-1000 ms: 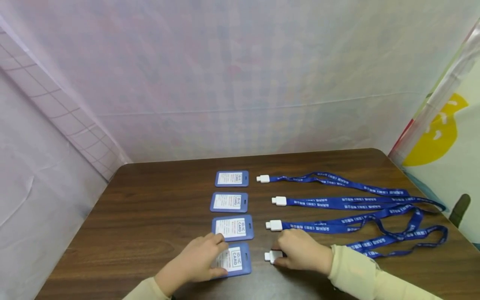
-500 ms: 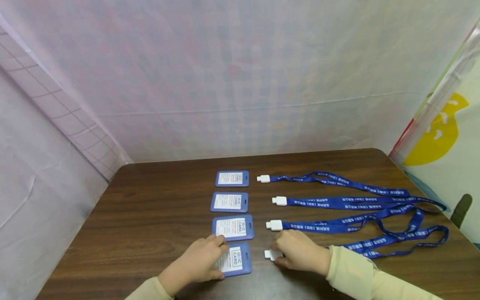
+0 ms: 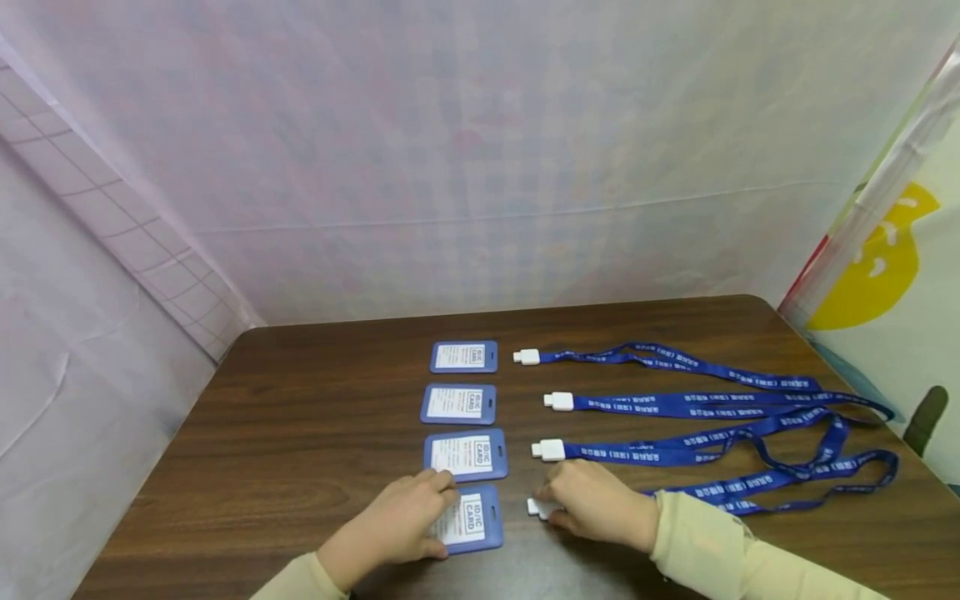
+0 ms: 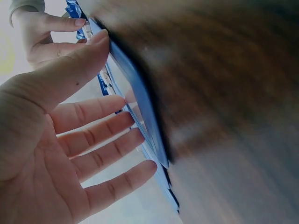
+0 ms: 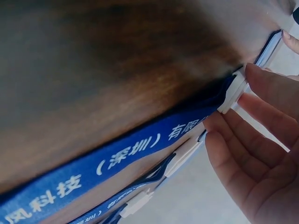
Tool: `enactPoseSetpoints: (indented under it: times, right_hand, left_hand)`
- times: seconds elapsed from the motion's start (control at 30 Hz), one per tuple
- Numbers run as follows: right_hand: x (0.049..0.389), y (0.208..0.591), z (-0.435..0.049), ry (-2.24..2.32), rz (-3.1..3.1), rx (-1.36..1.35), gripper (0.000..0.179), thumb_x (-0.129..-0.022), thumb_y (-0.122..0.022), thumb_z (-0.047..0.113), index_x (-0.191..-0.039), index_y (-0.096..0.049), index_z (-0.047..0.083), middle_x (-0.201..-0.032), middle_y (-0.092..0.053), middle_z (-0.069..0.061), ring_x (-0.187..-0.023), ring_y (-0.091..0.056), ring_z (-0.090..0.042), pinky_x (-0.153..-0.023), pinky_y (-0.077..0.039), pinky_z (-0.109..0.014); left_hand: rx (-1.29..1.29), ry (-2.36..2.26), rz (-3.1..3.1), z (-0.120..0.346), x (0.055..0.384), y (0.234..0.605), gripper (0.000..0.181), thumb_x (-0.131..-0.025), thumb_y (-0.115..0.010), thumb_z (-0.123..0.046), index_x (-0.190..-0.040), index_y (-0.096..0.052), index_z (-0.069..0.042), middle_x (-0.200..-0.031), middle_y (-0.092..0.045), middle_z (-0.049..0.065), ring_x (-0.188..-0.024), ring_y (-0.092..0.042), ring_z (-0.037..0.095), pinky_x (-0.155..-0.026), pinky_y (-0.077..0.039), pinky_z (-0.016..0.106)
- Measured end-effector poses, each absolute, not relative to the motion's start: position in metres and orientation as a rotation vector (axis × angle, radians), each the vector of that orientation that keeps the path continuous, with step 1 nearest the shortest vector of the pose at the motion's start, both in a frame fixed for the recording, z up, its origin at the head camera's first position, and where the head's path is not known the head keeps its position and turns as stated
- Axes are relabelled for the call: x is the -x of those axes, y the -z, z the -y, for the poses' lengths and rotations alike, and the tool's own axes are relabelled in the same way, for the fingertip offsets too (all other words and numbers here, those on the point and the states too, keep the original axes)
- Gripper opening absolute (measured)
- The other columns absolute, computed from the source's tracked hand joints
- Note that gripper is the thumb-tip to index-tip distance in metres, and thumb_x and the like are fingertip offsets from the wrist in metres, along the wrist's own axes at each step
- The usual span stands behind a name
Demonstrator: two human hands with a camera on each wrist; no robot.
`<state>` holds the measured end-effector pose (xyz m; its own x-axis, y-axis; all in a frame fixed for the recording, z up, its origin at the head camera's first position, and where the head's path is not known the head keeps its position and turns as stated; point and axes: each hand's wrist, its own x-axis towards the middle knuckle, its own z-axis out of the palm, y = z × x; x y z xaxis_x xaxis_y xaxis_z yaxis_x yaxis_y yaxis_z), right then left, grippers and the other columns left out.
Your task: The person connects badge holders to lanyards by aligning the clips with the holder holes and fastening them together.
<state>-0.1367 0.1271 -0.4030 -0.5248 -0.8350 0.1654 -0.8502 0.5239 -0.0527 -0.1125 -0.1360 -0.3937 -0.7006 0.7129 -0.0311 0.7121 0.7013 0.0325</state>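
My left hand (image 3: 397, 521) rests over the left end of the nearest blue badge holder (image 3: 492, 517), which lies flat with a white ID/IC card inside. In the left wrist view, the thumb touches the holder's near edge (image 4: 140, 88) while the other fingers stay extended and spread along it. My right hand (image 3: 600, 504) pinches the white plastic clip (image 3: 537, 508) of the nearest blue lanyard (image 3: 708, 493) between thumb and fingers. The right wrist view shows this clip (image 5: 233, 93) with the printed strap (image 5: 117, 154) running from it. A short gap separates clip and holder.
Beyond my hands lie three more badge holders, in a column with the third (image 3: 465, 456), second (image 3: 457, 405) and farthest (image 3: 463, 357). Facing them are three lanyards with white clips (image 3: 552, 450), their straps spread rightward and partly overlapping. The brown table (image 3: 300, 417) meets a pale curtain (image 3: 480, 167).
The left thumb has drawn slightly left along the holder's near edge. The pinched clip has tilted a little, with more of it covered by my right fingers. The other holders and lanyards have stayed put.
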Motion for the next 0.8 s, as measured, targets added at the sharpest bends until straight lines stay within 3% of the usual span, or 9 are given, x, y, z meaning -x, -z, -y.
enactPoseSetpoints:
  times: [0.8]
  right_hand:
    - [0.1378,0.4000,-0.1212,-0.203,2.614,-1.560,0.014,-0.069,-0.074,0.016,-0.066,-0.061,0.016,-0.068,-0.060,0.005,-0.061,-0.054,-0.006,-0.055,-0.046,-0.020]
  left_hand:
    - [-1.237,-0.046,-2.830,0.1335,0.1141,0.3910,0.056,-0.060,-0.080,-0.037,-0.104,-0.062,-0.005,-0.103,-0.058,0.004,-0.089,-0.055,0.016,-0.075,-0.050,0.028]
